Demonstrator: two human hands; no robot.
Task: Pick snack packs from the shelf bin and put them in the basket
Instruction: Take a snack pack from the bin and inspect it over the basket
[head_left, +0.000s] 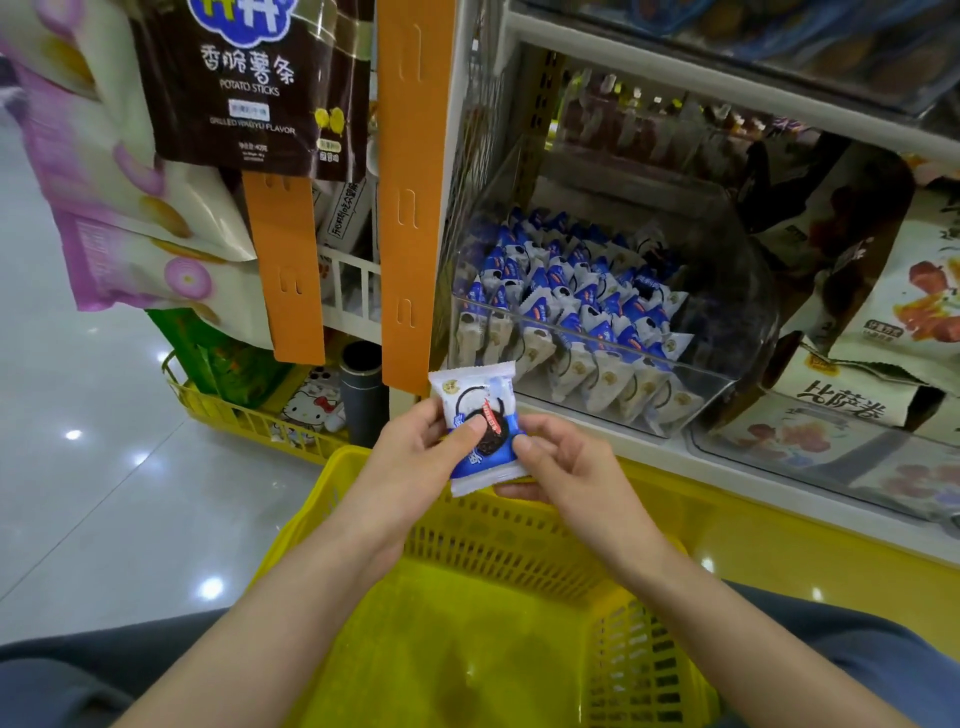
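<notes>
A white and blue snack pack (480, 415) with a dark cookie printed on it is held upright between both hands, above the far rim of the yellow basket (467, 649). My left hand (415, 457) pinches its left edge, thumb on the front. My right hand (566, 467) pinches its lower right edge. The clear shelf bin (717, 291) just behind holds several more of the same packs (582, 312). I see nothing lying inside the basket.
Bags of potato sticks (249, 83) and other snacks hang at the upper left beside orange hanging strips (410, 197). A second yellow basket (249, 415) with goods sits on the floor at left. Larger snack bags (883, 322) fill the shelf at right.
</notes>
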